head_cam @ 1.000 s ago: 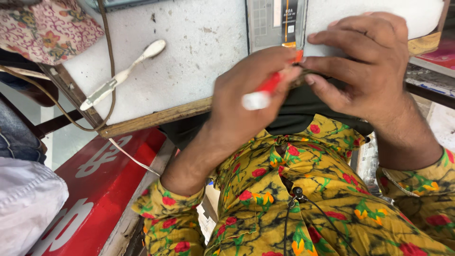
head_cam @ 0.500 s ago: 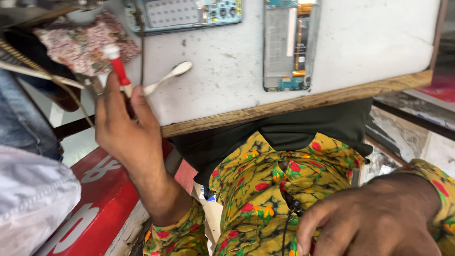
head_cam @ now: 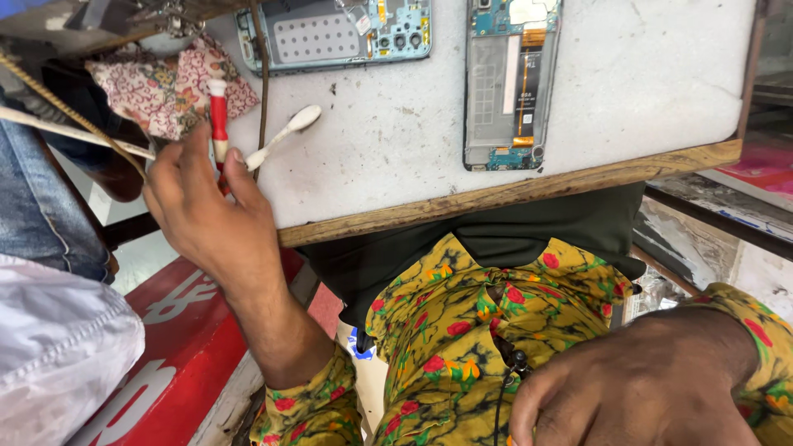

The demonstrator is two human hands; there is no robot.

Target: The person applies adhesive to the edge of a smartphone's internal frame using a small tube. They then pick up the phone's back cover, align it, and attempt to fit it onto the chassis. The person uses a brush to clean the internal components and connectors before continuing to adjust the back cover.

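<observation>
My left hand (head_cam: 206, 219) grips a small red-and-white screwdriver (head_cam: 218, 111) and holds it upright over the left edge of the white work board (head_cam: 496, 198). The tool's white tip points up, beside a white brush (head_cam: 279, 137) lying on the board. An opened phone body (head_cam: 510, 83) with exposed parts lies on the board's far side, and a teal phone frame (head_cam: 339, 33) lies to its left. My right hand (head_cam: 636, 388) rests low at the bottom right, against my yellow flowered shirt. Its fingers curl downward and are partly cut off by the frame edge.
A flowered cloth (head_cam: 161, 83) lies at the board's far left corner with a thin cable (head_cam: 263, 83) running past it. Another person's jeans-clad leg (head_cam: 37, 206) and a white garment (head_cam: 58, 347) are at the left. A red panel (head_cam: 173, 363) lies below the board.
My left hand carried the screwdriver from the middle of the board to its left edge. My right hand left the board and dropped down to my lap.
</observation>
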